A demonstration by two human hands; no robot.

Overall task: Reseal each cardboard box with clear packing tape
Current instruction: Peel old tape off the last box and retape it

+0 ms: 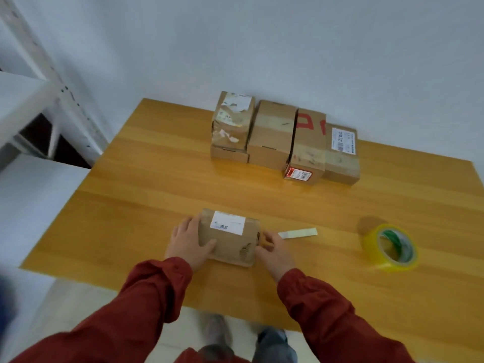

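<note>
The wooden table [146,179] fills your view, with a row of cardboard boxes [272,132] packed side by side at its far edge. A small labelled box [230,244] sits near the front edge, between your hands. The roll of yellowish tape [390,247] stands well to its right. Your left hand [188,242] wraps the box's left end, thumb on top. Your right hand [275,251] grips the right end, fingers curled. A pale strip [298,233] lies just beyond it.

table [162,195]: glossy wood | box [230,244]: matt scuffed cardboard, paper label | tape roll [390,248]: shiny plastic
</note>
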